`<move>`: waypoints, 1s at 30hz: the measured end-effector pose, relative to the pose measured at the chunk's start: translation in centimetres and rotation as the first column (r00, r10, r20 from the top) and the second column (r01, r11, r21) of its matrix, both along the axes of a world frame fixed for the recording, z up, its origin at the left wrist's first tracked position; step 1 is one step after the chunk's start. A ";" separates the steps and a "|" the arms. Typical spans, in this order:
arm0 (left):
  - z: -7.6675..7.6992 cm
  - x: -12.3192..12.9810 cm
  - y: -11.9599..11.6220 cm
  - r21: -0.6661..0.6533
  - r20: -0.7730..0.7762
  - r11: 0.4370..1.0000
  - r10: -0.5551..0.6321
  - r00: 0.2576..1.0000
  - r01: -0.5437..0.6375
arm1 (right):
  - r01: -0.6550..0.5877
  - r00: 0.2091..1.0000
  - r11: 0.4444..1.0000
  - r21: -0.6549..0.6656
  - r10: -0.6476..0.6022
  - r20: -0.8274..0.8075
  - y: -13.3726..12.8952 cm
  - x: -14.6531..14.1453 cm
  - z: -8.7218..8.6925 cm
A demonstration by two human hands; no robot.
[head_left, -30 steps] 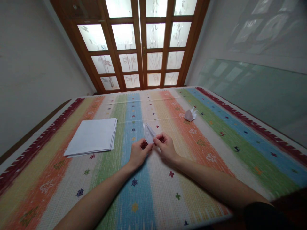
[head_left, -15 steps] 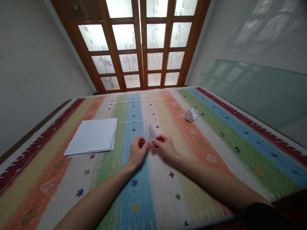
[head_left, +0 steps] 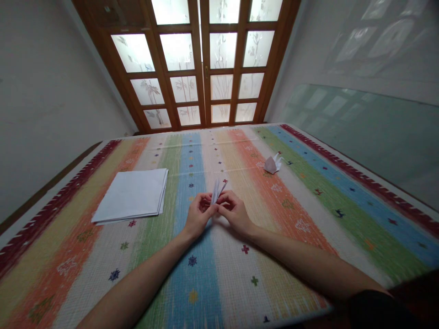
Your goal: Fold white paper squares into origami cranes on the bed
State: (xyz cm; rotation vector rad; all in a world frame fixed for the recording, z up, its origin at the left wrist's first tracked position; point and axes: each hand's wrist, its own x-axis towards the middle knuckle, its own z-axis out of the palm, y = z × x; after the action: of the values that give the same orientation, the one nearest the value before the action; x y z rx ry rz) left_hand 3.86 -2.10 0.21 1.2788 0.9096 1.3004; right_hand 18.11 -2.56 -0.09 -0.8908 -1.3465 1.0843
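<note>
A small piece of folded white paper (head_left: 216,192) stands upright between my two hands at the middle of the table, seen nearly edge-on with its thin layers pointing up. My left hand (head_left: 199,212) pinches its lower left side between thumb and fingers. On the right side my right hand (head_left: 235,211) pinches it too, and the two thumbs meet near its bottom. A folded paper crane (head_left: 272,164) sits further back to the right. To the left lies a stack of white paper sheets (head_left: 132,194).
A striped, patterned cloth (head_left: 254,260) covers the table. Wooden doors with frosted panes (head_left: 185,89) stand beyond the far edge. A glass panel (head_left: 360,132) leans along the right wall.
The folded paper has turned from showing its broad face to showing its narrow edge. Both hands have shifted their fingers on it, and the right hand has moved slightly left.
</note>
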 end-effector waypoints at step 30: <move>0.1 -0.2 0.2 -0.079 -0.018 0.993 -0.093 0.995 0.092 | -0.126 0.988 0.991 -0.033 0.122 -0.092 1.0 0.7 -0.6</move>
State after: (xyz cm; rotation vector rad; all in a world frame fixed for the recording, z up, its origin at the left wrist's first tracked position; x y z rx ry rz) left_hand 3.66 -1.87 0.28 1.2615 0.8978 1.1696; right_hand 18.77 -1.53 -0.72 -0.7857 -1.3240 1.2359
